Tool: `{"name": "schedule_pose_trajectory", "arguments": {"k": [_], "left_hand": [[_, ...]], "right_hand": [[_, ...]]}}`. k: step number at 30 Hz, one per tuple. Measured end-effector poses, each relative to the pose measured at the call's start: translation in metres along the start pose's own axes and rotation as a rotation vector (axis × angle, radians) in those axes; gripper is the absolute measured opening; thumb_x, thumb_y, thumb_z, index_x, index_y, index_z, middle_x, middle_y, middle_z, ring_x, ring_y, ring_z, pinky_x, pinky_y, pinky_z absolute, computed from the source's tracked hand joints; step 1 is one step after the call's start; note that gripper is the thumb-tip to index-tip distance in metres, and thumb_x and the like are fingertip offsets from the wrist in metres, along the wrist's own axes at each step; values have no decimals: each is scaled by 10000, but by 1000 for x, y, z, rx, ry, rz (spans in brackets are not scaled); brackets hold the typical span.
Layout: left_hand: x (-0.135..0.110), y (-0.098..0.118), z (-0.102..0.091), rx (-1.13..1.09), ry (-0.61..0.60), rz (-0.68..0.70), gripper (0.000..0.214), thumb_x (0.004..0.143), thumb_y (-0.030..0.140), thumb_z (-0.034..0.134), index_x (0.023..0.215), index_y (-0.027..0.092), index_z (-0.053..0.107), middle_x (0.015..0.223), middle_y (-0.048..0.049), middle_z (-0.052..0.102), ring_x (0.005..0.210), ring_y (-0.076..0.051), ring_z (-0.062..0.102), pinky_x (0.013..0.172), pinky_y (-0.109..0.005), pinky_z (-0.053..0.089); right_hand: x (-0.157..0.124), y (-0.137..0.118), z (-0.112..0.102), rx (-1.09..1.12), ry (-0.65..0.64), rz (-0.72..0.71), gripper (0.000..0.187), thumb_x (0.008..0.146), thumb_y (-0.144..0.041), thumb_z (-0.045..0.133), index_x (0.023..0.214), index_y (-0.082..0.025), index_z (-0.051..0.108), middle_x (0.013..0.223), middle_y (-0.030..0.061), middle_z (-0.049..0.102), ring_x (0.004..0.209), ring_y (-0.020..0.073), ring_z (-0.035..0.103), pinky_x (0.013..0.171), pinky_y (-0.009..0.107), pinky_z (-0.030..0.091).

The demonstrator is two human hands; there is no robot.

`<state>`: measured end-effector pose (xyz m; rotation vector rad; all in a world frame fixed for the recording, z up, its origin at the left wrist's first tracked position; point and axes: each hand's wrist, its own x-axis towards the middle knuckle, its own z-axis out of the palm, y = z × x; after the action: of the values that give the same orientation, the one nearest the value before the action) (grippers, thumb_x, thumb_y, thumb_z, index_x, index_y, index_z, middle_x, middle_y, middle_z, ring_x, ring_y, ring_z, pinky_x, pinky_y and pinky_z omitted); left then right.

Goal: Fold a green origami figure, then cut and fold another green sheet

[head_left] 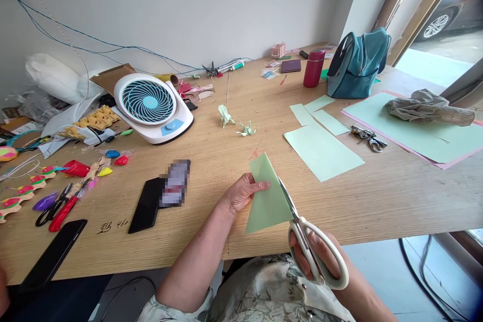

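My left hand (245,192) pinches a folded sheet of light green paper (266,209), thumb on top, above the table's front edge. In my right hand (320,251) is a pair of white-handled scissors (302,234), fingers through the loops. The blades lie along the paper's right edge; whether they are cutting into it I cannot tell. Beyond, a flat green sheet (322,151) rests on the table with several smaller green strips (330,122) behind it. Two small folded-paper figures (225,115) stand near the table's middle.
A white fan (154,105) stands at the left back. Phones (145,205), red-handled scissors (64,214) and craft bits lie to the left. Keys (368,137), large paper sheets (415,136), a red flask (314,68) and a teal bag (358,68) are on the right.
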<state>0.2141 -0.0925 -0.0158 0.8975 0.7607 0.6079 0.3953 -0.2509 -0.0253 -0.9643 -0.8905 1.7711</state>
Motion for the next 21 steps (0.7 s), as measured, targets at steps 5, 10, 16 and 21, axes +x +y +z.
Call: {"name": "schedule_pose_trajectory", "arguments": {"k": [5,10,16,21], "left_hand": [[1,-2,1,-31,6,-8,362,594,317,903,867,124,763,878,-104,771,800,-215,716,798,-309,526],[1,-2,2,-55,-20,-9,340,609,298,902,871,131,767,937,-97,771,776,-176,707,804,-288,526],[1,-2,2,-59,-46,10,302,642,270,884,887,135,770,952,-85,772,768,-164,704,793,-271,527],[0,-1,1,-63,-27,2,330,622,273,895,891,130,768,897,-78,771,767,-168,703,793,-278,526]], "right_hand": [[2,1,1,-28,15,5,506,902,-654,495,915,-163,620,531,-13,522,464,98,413,470,245,321],[3,0,0,-31,-3,5,496,902,-668,472,911,-190,606,539,-17,509,477,111,397,492,271,314],[5,-3,1,-50,-5,5,487,915,-657,460,913,-191,599,533,-25,494,483,110,379,497,269,301],[6,1,-1,-43,-10,4,479,917,-647,470,902,-188,607,509,-33,480,460,94,344,477,257,287]]}}
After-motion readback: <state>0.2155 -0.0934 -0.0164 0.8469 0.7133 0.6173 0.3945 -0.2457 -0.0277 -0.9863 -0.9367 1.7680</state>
